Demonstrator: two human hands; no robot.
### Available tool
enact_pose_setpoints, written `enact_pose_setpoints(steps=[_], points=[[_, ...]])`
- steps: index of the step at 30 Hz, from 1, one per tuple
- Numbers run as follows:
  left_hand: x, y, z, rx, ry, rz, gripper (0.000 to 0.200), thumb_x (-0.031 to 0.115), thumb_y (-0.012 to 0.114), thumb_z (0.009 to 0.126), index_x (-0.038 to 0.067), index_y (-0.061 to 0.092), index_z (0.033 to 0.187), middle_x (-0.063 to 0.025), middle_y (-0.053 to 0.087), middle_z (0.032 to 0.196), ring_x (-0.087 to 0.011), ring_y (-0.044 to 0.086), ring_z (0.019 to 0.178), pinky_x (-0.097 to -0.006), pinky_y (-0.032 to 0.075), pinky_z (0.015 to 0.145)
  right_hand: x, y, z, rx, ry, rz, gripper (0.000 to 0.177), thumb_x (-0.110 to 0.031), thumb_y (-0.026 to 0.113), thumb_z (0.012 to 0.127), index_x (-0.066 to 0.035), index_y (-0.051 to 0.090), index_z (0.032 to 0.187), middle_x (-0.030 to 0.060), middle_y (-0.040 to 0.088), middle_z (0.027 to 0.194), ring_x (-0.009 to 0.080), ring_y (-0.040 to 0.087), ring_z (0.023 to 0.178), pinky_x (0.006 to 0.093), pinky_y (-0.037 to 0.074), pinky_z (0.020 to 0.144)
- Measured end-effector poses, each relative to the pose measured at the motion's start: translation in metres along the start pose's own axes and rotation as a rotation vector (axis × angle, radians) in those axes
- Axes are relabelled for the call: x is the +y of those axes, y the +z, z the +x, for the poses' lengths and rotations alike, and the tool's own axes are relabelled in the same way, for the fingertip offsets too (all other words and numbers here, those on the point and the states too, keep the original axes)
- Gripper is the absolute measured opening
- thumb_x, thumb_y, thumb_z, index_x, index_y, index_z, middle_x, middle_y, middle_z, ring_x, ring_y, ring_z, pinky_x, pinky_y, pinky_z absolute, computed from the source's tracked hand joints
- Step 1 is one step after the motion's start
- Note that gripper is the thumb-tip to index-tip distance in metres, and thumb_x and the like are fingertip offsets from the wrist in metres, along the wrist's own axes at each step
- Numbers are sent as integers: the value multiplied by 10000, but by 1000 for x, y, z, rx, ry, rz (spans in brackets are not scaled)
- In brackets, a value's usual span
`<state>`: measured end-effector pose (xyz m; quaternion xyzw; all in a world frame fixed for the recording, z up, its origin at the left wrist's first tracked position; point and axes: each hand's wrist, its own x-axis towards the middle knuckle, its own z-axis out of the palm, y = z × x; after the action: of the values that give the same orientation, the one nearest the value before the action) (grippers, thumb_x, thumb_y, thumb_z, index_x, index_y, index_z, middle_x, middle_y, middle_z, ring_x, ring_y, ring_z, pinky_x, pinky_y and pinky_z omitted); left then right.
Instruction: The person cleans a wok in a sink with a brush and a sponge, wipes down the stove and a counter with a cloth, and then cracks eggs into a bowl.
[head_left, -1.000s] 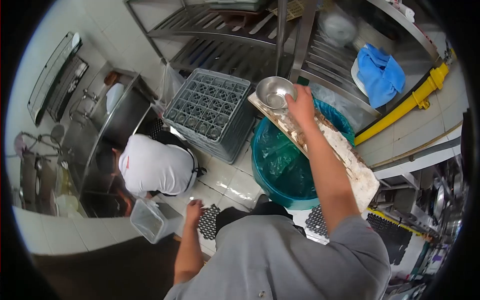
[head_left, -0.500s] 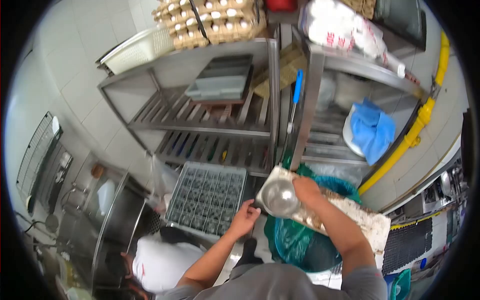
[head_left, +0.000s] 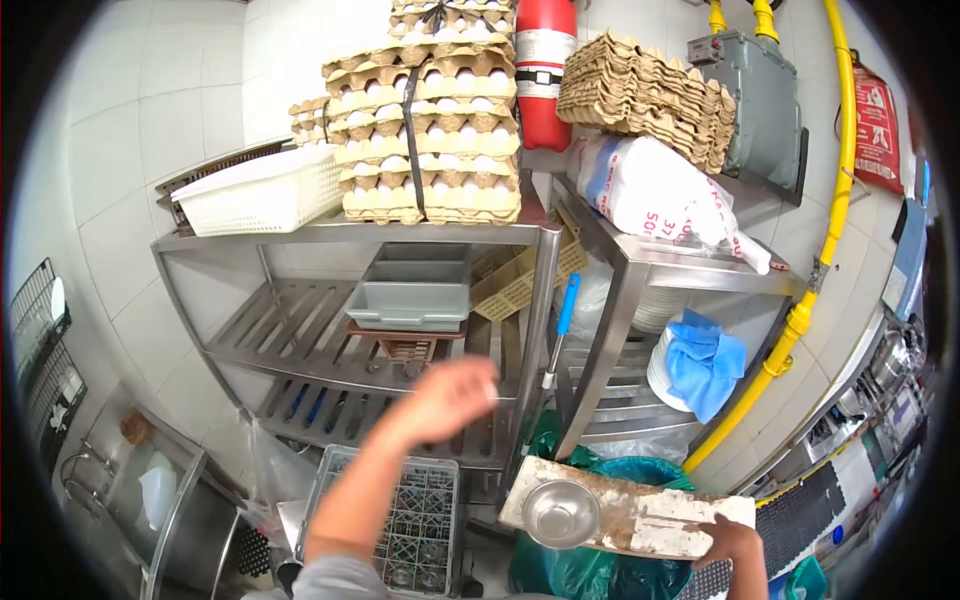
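My left hand (head_left: 445, 400) is raised in front of the lower rack shelves, smeared by motion, its fingers hard to make out. On the worn white board (head_left: 650, 515) at the lower right, my right hand (head_left: 727, 540) rests near the right end, fingers spread. A round metal bowl (head_left: 561, 513) sits at the board's left end, apart from both hands. The board lies across a bin with a green bag (head_left: 570, 565). Below my left hand stands a grey glass rack (head_left: 420, 520).
Metal shelving (head_left: 350, 235) holds stacked egg trays (head_left: 430, 140), a white basket (head_left: 260, 190) and grey bins (head_left: 410, 300). A red extinguisher (head_left: 545, 75), a white bag (head_left: 655, 190), a blue cloth (head_left: 705, 365) and a yellow pipe (head_left: 798, 320) are farther right. A sink (head_left: 155, 500) is at left.
The view has tilted up. My left hand has risen from beside the board to the shelves. My right hand has left the bowl and moved to the board's right end. The person in white is out of view.
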<state>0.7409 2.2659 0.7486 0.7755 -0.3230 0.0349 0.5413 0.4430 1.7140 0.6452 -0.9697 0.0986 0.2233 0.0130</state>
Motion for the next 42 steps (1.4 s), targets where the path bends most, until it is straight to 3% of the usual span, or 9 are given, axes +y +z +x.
enact_pose_setpoints(steps=[4,7,9,14,20,26,30,34,42], points=[[143,-135,105,541,309,461,506,401,707,1006,-10,703,1301,-148,758,1122,-195,693,1082,-380,546,957,-38,-112,-56,213,10,229,760,-478,899,723,-122,699,1364,250,695,1317,413,632,1277,455,491,1104],[190,-233,195,897,653,777,445,426,660,992,59,748,1227,-203,714,1266,-369,652,1202,-480,514,1036,-110,-223,-73,674,-214,84,573,-266,848,817,-36,696,1319,202,699,1316,429,638,1217,488,496,1061],[213,-268,229,1128,589,1071,464,439,626,1010,117,714,1332,-194,673,1359,-389,608,1263,-509,484,1076,-161,-295,-73,829,-399,85,516,-241,805,864,-13,682,1310,200,706,1250,416,687,1100,480,527,1002],[227,-315,273,890,346,1118,554,537,497,1063,230,581,1517,-152,674,1388,-374,578,1328,-537,437,1113,-290,-464,-45,1200,-934,-107,524,-226,778,906,-47,643,1380,152,701,1248,284,688,1059,412,548,940],[228,-335,272,689,379,1062,485,502,517,1083,152,659,1387,-198,735,1213,-354,691,1129,-447,531,965,-413,-620,39,1611,-925,-170,552,-345,613,1039,-115,534,1535,194,665,1353,303,686,1165,417,529,1042],[236,-346,266,574,389,902,504,472,550,1084,-7,653,1201,-185,713,982,-293,663,891,-425,538,870,-454,-671,72,1319,-706,-89,484,-274,556,1036,-63,595,1470,240,654,1398,376,625,1302,439,476,1122],[226,-352,271,579,675,1029,531,464,508,1104,-13,660,1281,-224,726,1068,-346,696,999,-449,533,936,-449,-683,72,1352,-746,-143,446,-297,602,1060,-99,600,1461,116,716,1130,217,675,1025,365,532,942],[231,-350,265,469,555,983,537,480,484,1113,13,675,1295,-238,714,1151,-357,685,1078,-458,525,969,-447,-684,67,1260,-751,-23,442,-315,648,1046,-72,630,1414,98,711,1134,181,646,1048,347,516,944],[229,-362,284,703,522,956,663,604,497,1071,-26,696,1132,-210,733,936,-360,706,893,-455,545,864,-455,-688,58,1200,-779,166,459,-355,684,961,-33,697,1287,162,739,1137,248,698,1059,375,544,946]])
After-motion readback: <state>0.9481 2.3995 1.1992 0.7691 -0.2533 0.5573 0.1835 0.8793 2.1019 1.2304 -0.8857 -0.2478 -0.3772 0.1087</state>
